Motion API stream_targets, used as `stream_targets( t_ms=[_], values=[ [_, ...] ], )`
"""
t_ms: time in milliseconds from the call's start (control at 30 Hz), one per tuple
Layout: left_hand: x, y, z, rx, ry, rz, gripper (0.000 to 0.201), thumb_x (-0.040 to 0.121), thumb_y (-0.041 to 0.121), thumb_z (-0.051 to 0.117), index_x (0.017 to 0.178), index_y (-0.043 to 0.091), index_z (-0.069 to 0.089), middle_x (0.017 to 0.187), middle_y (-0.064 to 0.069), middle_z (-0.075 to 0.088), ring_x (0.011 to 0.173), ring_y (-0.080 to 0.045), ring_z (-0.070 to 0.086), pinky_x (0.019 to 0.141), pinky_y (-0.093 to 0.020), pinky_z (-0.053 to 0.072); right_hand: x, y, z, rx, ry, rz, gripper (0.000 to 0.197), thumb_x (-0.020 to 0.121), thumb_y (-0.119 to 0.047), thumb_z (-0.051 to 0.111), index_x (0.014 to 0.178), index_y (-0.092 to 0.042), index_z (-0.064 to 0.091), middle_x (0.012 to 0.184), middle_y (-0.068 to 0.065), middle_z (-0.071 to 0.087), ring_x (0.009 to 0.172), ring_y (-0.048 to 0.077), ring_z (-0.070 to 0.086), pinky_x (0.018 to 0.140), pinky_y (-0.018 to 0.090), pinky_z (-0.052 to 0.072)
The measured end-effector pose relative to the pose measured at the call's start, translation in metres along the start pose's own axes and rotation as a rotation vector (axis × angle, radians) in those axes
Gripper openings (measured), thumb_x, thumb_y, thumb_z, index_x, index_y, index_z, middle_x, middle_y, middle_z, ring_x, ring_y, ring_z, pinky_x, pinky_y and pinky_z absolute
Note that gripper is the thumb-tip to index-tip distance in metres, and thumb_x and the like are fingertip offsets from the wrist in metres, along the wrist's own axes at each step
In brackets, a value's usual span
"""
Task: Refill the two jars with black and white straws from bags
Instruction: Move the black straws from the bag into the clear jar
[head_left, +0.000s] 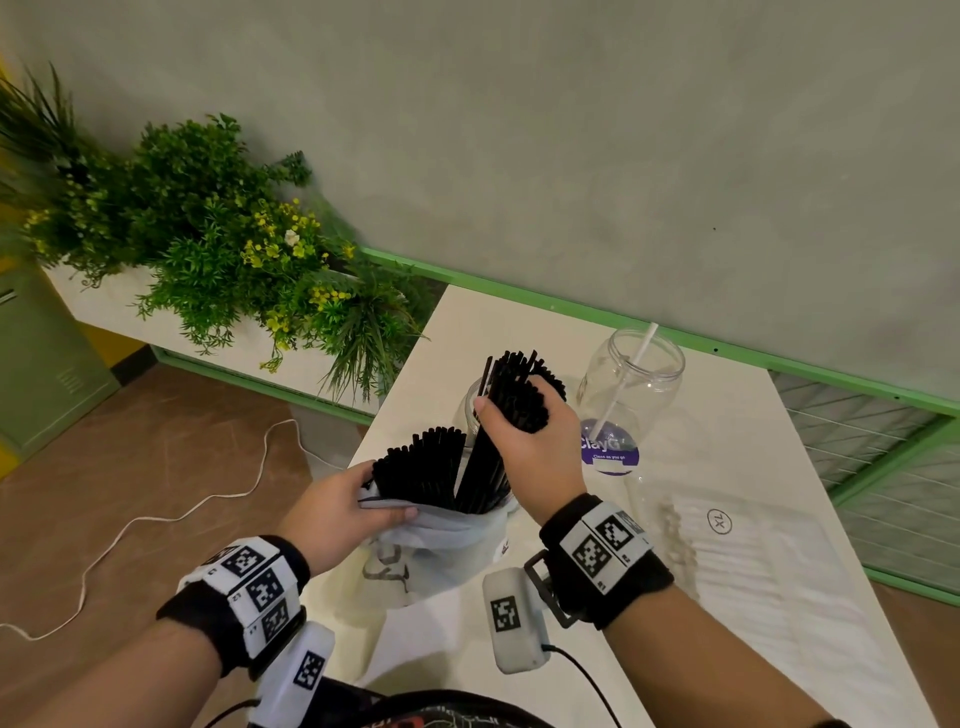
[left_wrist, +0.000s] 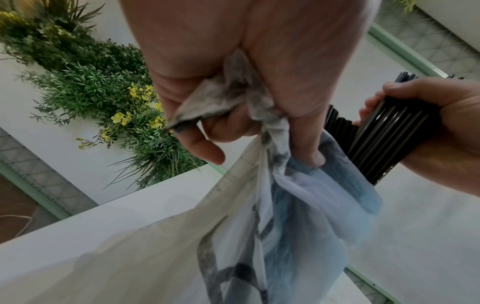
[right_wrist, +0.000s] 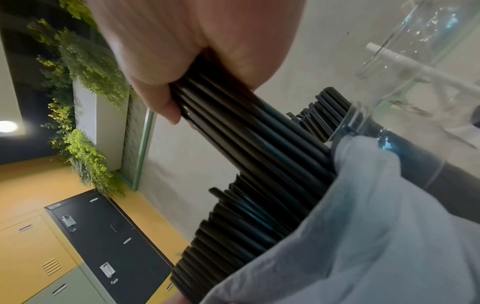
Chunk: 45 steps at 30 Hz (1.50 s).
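while the left hand (head_left: 345, 512) pinches the thin white plastic bag (head_left: 441, 540) open, the right hand (head_left: 530, 447), clamped on a black straw bundle (head_left: 511, 410), should lift it straight, unsnagged.

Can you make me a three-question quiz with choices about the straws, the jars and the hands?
1. Where is the white straw? A in the clear jar B on the floor C in the bag
2. What colour are the straws in the right hand? A white B black C green
3. What is the left hand doing? A resting flat B gripping the bag C holding a jar

Answers: 1 A, the straw leans inside the jar and pokes out of its mouth. 2 B, the bundle of straws is black. 3 B, its fingers are curled round the bag's edge.
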<state>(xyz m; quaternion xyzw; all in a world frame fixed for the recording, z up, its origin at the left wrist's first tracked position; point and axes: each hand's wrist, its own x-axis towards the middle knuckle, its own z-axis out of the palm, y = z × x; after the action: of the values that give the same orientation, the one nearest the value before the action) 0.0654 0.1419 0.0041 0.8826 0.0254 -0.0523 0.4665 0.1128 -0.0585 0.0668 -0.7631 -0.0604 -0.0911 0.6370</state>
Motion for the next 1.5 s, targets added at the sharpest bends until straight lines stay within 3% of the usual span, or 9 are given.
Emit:
stream_targets(
  t_ms=[367,500,633,767,900,1033,1300,1433,1500],
  values=[
    [-0.001,-0.002,0.002,-0.007,-0.008,-0.007,0.032,0.073,0.039,0.079,0.101,0.037,0.063,0.096,0.022,0.069,0.095,0.003,0.063,0.086,-0.027,0.051,0.012,-0.019,-0.005,0.114,0.039,0.003,0.010,0.081,-0.013,0.072,0.086,-0.012,0.064,0.080,0.005,0.067,0.081,0.022,0.067,0.083,0.049,0.056],
    [-0.003,-0.001,0.001,-0.048,-0.020,-0.030,0.034,0.071,0.036,0.081,0.102,0.032,0.066,0.096,0.017,0.072,0.093,-0.001,0.066,0.087,-0.034,0.053,0.024,-0.036,-0.016,0.257,0.052,-0.024,0.016,0.086,0.001,0.066,0.091,-0.012,0.058,0.084,0.005,0.069,0.076,0.020,0.071,0.084,0.052,0.055],
    [-0.004,0.003,0.000,-0.056,-0.014,-0.035,0.030,0.071,0.034,0.081,0.097,0.035,0.066,0.090,0.024,0.071,0.087,0.006,0.064,0.084,-0.031,0.054,0.033,-0.052,-0.025,0.305,0.066,-0.120,0.034,0.088,0.010,0.057,0.110,-0.015,0.050,0.086,0.008,0.065,0.075,0.023,0.068,0.080,0.040,0.058],
    [-0.005,0.006,-0.001,-0.040,-0.017,-0.030,0.031,0.073,0.032,0.081,0.099,0.031,0.066,0.092,0.019,0.071,0.087,0.007,0.064,0.085,-0.030,0.053,0.042,-0.064,-0.038,0.287,0.102,-0.206,0.052,0.088,0.009,0.056,0.125,-0.025,0.044,0.090,0.011,0.064,0.080,0.028,0.069,0.077,0.040,0.059],
    [-0.005,0.004,-0.003,-0.025,-0.029,-0.028,0.035,0.072,0.034,0.081,0.103,0.026,0.067,0.093,0.014,0.072,0.090,-0.002,0.066,0.085,-0.035,0.054,0.059,-0.070,-0.053,0.316,0.162,-0.246,0.043,0.087,0.010,0.056,0.121,-0.016,0.048,0.089,0.010,0.062,0.081,0.026,0.069,0.076,0.044,0.058],
    [-0.005,0.004,-0.004,-0.020,-0.049,-0.028,0.034,0.072,0.034,0.081,0.102,0.025,0.067,0.093,0.012,0.073,0.089,-0.002,0.066,0.087,-0.037,0.053,0.069,-0.076,-0.065,0.354,0.200,-0.264,0.039,0.087,0.009,0.056,0.115,-0.016,0.050,0.092,0.012,0.060,0.084,0.028,0.069,0.078,0.044,0.058],
    [-0.004,0.008,-0.006,0.034,-0.082,-0.013,0.036,0.073,0.036,0.079,0.104,0.036,0.062,0.098,0.018,0.070,0.093,0.001,0.064,0.088,-0.032,0.052,0.084,-0.068,-0.055,0.270,0.314,-0.412,0.036,0.087,0.007,0.055,0.113,-0.016,0.047,0.090,0.007,0.057,0.088,0.029,0.068,0.081,0.053,0.055],
    [-0.003,0.010,-0.008,0.053,-0.095,-0.004,0.032,0.073,0.037,0.079,0.098,0.045,0.059,0.099,0.019,0.069,0.095,-0.001,0.063,0.089,-0.032,0.051,0.087,-0.047,-0.040,0.163,0.246,-0.403,0.038,0.087,0.003,0.058,0.112,-0.025,0.048,0.090,-0.002,0.059,0.089,0.023,0.069,0.084,0.050,0.054],
    [-0.003,0.011,-0.010,0.057,-0.089,-0.011,0.032,0.073,0.038,0.079,0.097,0.045,0.060,0.099,0.018,0.070,0.095,-0.001,0.064,0.089,-0.032,0.052,0.086,-0.036,-0.036,0.132,0.218,-0.385,0.036,0.088,0.001,0.059,0.111,-0.025,0.048,0.088,-0.006,0.060,0.089,0.019,0.068,0.084,0.039,0.055]
  ],
)
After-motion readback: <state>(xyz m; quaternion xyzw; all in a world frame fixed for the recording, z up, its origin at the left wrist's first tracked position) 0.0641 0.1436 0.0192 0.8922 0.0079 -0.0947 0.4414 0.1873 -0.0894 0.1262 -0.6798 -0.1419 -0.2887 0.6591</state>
